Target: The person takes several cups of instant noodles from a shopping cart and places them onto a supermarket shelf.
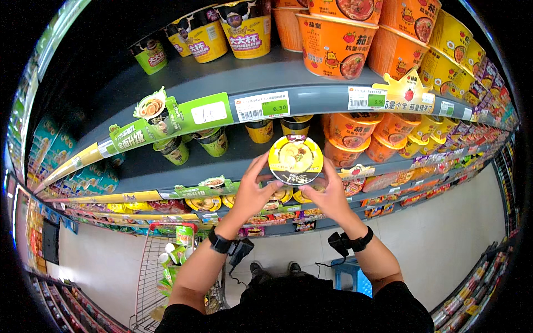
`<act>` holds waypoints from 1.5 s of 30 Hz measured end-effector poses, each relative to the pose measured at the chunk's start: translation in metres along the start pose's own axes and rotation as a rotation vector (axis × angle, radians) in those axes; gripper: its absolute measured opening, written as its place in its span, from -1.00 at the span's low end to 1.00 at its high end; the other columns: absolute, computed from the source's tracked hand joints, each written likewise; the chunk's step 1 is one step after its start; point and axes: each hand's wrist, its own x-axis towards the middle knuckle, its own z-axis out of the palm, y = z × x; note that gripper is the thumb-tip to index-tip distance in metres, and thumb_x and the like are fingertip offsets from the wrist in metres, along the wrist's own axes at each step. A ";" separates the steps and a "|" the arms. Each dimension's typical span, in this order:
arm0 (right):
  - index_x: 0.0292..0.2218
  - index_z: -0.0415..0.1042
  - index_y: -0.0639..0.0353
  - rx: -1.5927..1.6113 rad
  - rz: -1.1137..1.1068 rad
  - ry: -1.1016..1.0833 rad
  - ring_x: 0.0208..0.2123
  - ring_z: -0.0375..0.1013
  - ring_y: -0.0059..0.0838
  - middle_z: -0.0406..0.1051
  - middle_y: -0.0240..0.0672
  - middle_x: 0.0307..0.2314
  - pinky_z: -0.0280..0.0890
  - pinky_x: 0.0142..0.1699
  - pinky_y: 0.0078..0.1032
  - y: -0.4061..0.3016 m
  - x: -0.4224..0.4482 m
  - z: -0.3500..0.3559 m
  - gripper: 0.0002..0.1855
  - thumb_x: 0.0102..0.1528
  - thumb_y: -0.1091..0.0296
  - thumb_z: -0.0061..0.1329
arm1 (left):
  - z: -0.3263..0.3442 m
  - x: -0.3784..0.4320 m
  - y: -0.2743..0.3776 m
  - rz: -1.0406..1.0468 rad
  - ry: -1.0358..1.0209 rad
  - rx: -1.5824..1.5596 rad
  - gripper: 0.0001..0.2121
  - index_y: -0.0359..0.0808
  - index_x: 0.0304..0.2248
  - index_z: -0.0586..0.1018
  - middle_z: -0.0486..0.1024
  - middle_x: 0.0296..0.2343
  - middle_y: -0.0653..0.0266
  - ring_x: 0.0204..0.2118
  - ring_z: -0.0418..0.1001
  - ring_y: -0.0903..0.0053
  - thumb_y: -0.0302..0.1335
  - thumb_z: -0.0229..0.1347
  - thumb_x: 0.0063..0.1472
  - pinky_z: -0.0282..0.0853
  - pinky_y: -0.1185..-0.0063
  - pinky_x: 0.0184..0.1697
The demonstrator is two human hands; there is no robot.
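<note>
A round instant noodle cup with a yellow-rimmed lid (296,160) is held between both hands in front of the shelves. My left hand (259,183) grips its left side, the thumb at the near edge. On the other side, my right hand (326,187) holds the cup in the same way. The lid faces up towards me; the cup's wall is mostly hidden beneath it. Just beyond it, yellow and black cups (259,130) stand on the second shelf, with green cups (213,142) to the left and orange tubs (349,132) to the right.
The upper shelf edge (325,102) bears price labels and curves across the view. Large orange tubs (337,45) stand above it. A wire shopping cart (143,266) holding green and white packages is at lower left. A blue plastic stool (353,274) stands at lower right.
</note>
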 end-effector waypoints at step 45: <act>-0.01 0.21 0.23 0.064 0.238 -0.136 -0.25 0.41 -0.49 0.38 -0.23 -0.25 0.33 -0.18 -0.54 0.083 -0.082 0.071 -0.58 0.08 0.63 -0.12 | -0.012 -0.097 0.175 0.781 -0.373 -0.981 -0.02 -0.57 0.13 0.13 0.09 0.10 -0.30 0.17 0.10 -0.04 0.17 0.11 0.01 0.11 0.19 0.13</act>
